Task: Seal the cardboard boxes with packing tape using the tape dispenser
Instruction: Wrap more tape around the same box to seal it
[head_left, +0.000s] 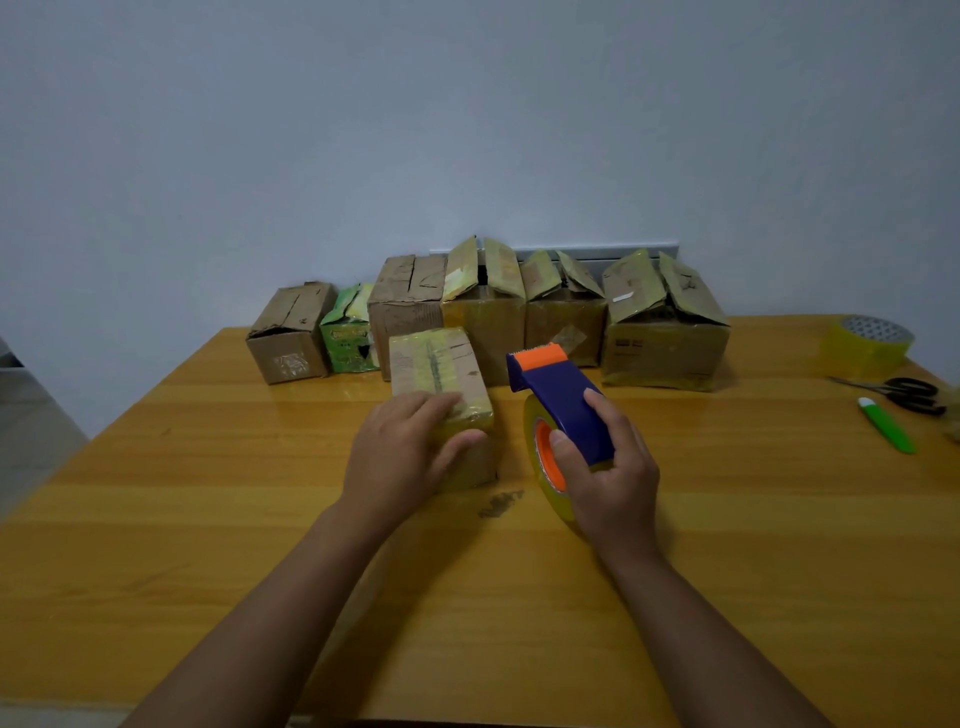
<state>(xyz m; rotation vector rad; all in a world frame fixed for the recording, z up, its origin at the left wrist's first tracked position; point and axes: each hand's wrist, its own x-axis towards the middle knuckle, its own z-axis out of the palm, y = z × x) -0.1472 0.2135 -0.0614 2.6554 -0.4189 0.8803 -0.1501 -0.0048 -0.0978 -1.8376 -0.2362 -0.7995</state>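
Left hand (402, 449): fingers spread flat over the near end of the small box (441, 400), thumb against its near right corner; pressing, not gripping.
Right hand (605, 467): curled round the dispenser (558, 402), thumb on the orange hub, index finger over the blue body.
Small box: centre of the table (208, 519), in front of the far row; flaps down, yellowish tape already over the top.
Dispenser: just right of the small box, apart from it, orange cutter end pointing far; tape roll (540, 467) edge down on the table.
Far row: six boxes against the wall; the three on the right (660, 332) stand with flaps up, unsealed.
Far right: spare roll (867, 345), scissors (904, 392), green knife (885, 423).
Risk, slip: the small box looks light; a pull of tape may drag it if the left hand eases off.
Risk, crooked strip: the dispenser stands askew to the seam, so tape may wander off line.
Risk, cutter: toothed edge is close to the left hand's fingers.
Risk, flaps: raised flaps may spring back under tape unless held down.
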